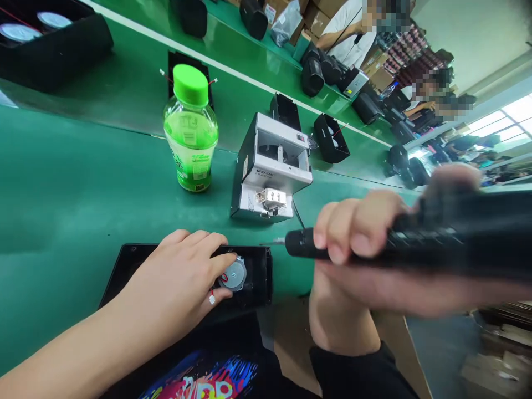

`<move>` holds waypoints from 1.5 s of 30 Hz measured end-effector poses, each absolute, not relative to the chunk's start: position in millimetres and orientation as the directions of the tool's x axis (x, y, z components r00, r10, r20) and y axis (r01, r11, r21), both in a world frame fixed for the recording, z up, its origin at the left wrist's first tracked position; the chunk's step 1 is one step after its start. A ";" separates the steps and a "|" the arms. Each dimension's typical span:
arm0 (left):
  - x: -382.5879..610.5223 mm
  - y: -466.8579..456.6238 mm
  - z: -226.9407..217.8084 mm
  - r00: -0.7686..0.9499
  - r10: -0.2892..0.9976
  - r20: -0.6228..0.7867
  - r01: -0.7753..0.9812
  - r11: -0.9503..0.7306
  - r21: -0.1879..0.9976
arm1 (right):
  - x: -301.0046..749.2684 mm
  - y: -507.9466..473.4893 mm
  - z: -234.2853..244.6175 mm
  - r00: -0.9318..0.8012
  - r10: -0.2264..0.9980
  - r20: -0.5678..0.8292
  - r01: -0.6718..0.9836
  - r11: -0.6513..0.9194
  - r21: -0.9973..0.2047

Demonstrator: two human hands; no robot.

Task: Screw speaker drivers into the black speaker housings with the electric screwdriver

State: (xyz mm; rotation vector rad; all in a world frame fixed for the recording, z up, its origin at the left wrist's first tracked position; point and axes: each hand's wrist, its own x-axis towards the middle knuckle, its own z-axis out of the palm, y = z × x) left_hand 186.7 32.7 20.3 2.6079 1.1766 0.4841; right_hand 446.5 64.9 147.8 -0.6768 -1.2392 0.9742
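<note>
**Screwdriver gripped, speaker shell pinned**

Right up close, the right hand (361,233) is wrapped tight round a black electric screwdriver (457,238). It is held level with its bit pointing left, near the right end of the shell; I can't tell whether it touches.

Below it all spreads the green bench (62,194). At its near edge lies a black speaker shell (260,263), open side up. The left hand (178,282) lies flat across it, holding nothing, fingers loosely together, with the fingertips on the round silver driver (235,275) in the shell's right half.

Behind the shell stands a grey-and-white screw feeder box (270,166), and left of that a green bottle (191,133), upright and capped. Smallest of all, a white plug (212,299) on a red wire peeks out by the left thumb.
</note>
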 end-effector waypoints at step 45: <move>191.7 34.6 25.6 0.610 0.781 0.135 0.702 -0.611 0.365 | 436.1 13.6 95.8 -0.274 0.944 0.185 -0.017 0.187 -0.982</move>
